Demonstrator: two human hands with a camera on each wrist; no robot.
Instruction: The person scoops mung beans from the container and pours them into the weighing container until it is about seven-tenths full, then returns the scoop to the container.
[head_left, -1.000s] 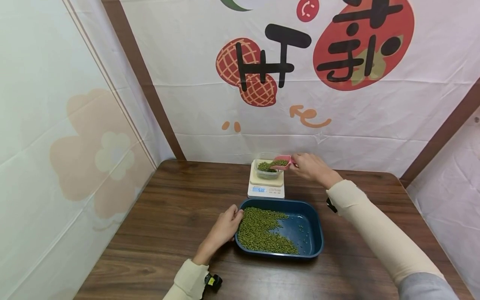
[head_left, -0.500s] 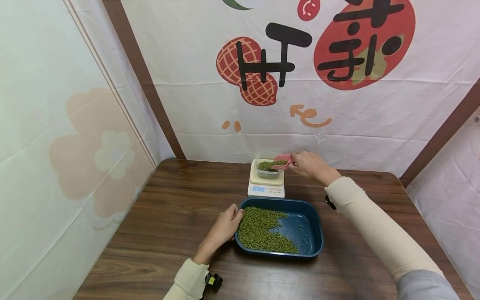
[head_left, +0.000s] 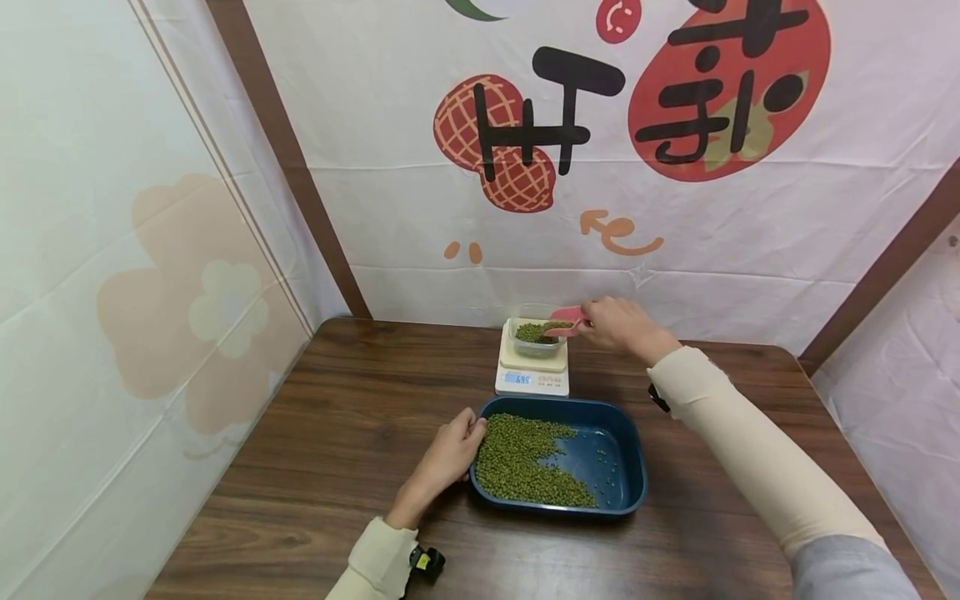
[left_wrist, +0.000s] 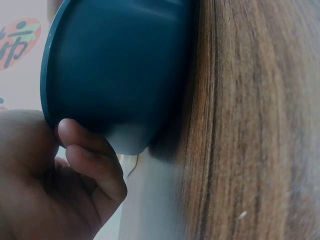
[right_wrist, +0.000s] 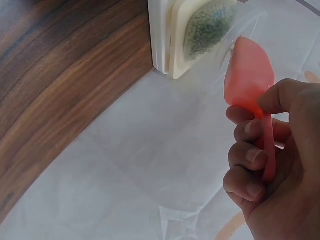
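A: R hand [head_left: 618, 323]?
B: Grips pink scoop [head_left: 570, 314] w/ green beans [head_left: 557, 326], over clear container [head_left: 537, 349] on scale [head_left: 534, 381].
A: L hand [head_left: 452, 450]?
B: Holds blue tray [head_left: 587, 450] at L end; beans mostly that side. All on brown surface [head_left: 352, 400].

Pink scoop [right_wrist: 250, 72] w/ grn beans [head_left: 558, 326], tip over clear tub [head_left: 536, 351]
Blue rect. tray [head_left: 583, 455] flat at tub's 6 o'clock; bean layer [head_left: 517, 467] toward 9, strays toward 3.

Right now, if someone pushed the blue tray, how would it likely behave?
The tray would probably hold its shape: no bend shows where the left hand grips it. Its wide, low form makes tipping unlikely. The loose beans inside could slide or roll.
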